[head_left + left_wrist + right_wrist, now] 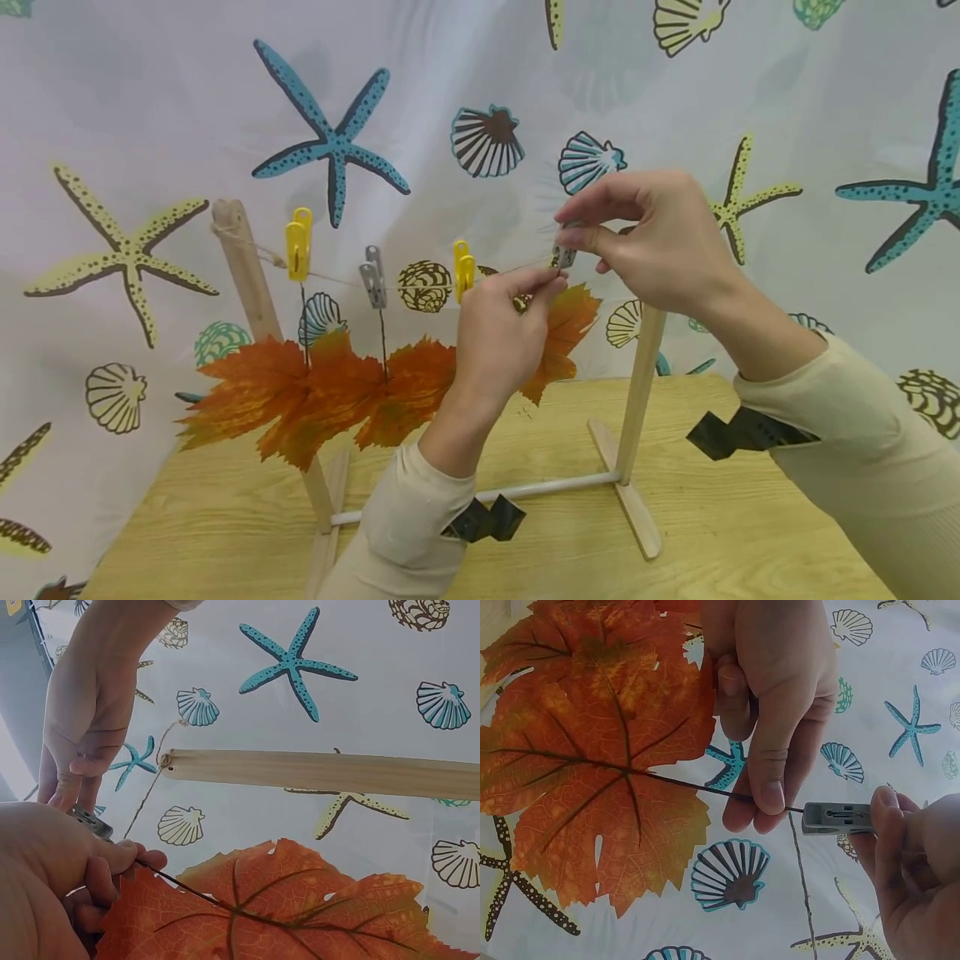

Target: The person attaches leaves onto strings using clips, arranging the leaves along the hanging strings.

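Note:
My left hand (498, 333) pinches the thin dark stem (694, 786) of an orange artificial maple leaf (630, 787) between thumb and fingers, close to the stem's tip. With thumb and fingertips, my right hand (663, 237) grips the handle end of a grey clothespin (838, 817). The pin's nose meets the stem tip beside the twine (805, 885); whether it bites on both cannot be told. Farther left, a yellow clothespin (298, 246) and another grey clothespin (372, 279) hang leaves by their stems. A second yellow clothespin (463, 271) sits behind my left hand.
The twine is tied to a wooden post (247, 279) at left and runs toward the right post (641, 392). A white rod (555, 485) joins the posts low down. The stand's feet (630, 504) rest on a wooden table (727, 492). Behind hangs a seashell-patterned cloth (480, 58).

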